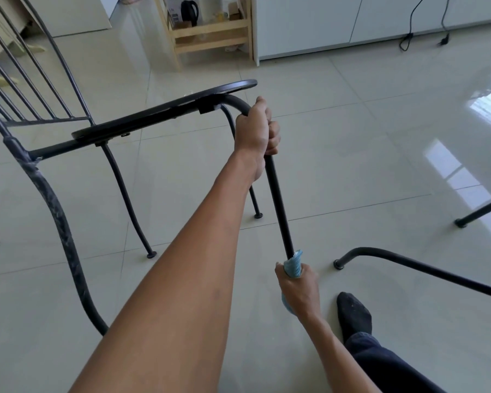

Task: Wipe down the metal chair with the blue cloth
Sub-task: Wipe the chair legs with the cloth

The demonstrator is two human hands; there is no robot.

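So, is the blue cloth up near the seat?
No, the right hand holds the blue cloth round the leg's lower end, far below the seat.

glossy tiled floor (352, 137) | wooden shelf (210, 32) | white cabinets (323, 24)

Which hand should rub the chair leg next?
The right hand: it holds the blue cloth wrapped round the chair leg. The left hand has no cloth and grips the leg's top, likely steadying it.
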